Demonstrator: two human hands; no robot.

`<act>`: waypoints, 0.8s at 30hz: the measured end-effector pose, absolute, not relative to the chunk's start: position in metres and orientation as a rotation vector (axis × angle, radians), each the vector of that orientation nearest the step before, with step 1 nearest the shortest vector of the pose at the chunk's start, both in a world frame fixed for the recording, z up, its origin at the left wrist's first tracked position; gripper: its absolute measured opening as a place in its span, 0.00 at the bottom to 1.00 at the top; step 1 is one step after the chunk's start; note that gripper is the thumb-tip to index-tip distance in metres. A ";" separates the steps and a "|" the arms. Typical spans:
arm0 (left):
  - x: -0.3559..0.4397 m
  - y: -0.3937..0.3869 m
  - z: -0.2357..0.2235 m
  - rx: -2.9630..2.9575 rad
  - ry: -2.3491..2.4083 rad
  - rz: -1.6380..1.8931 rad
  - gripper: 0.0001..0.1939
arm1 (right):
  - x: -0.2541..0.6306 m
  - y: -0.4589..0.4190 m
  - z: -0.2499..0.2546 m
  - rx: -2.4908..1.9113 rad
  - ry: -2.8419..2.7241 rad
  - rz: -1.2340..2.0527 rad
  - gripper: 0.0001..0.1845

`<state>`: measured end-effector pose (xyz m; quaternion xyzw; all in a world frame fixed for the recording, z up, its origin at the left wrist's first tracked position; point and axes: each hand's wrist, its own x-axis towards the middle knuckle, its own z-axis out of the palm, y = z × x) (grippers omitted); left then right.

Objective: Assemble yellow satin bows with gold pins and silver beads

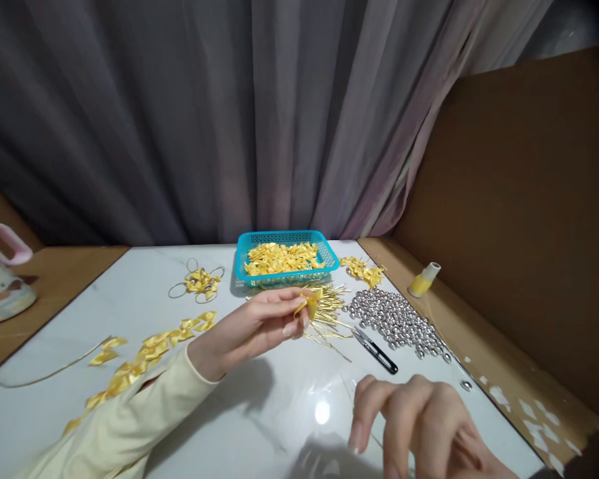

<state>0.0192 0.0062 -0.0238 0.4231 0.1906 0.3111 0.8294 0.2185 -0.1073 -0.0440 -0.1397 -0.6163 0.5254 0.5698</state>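
Observation:
My left hand (264,320), in a cream sleeve, reaches over the middle of the table and pinches a yellow ribbon bow (310,305) between thumb and fingers. My right hand (424,426) is raised close to the camera at the lower right, with its fingers curled. Its thumb and fingertips are partly hidden, so what it holds cannot be made out; a faint thin line runs near the fingers. Behind the held bow lies a bundle of gold twist ties (332,307). Black thread snips (375,350) rest between the two hands.
A blue basket (287,279) of yellow bows stands at the back. Silver beads (397,319) are heaped at right, beside a yellow thread spool (423,279). Loose bows (152,347) line the left; bows with cord loops (202,283) lie behind them. A pink-handled jug (2,286) stands far left.

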 end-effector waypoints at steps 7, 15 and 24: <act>0.029 -0.006 -0.024 1.223 0.673 0.766 0.06 | 0.218 -0.108 -0.092 -0.308 -1.144 1.279 0.22; 0.040 -0.017 -0.029 1.336 0.943 0.871 0.09 | 0.210 -0.123 -0.119 -0.430 -0.856 1.478 0.08; 0.045 -0.018 -0.040 1.348 0.963 0.853 0.10 | 0.177 -0.121 -0.121 -0.519 -0.900 1.474 0.04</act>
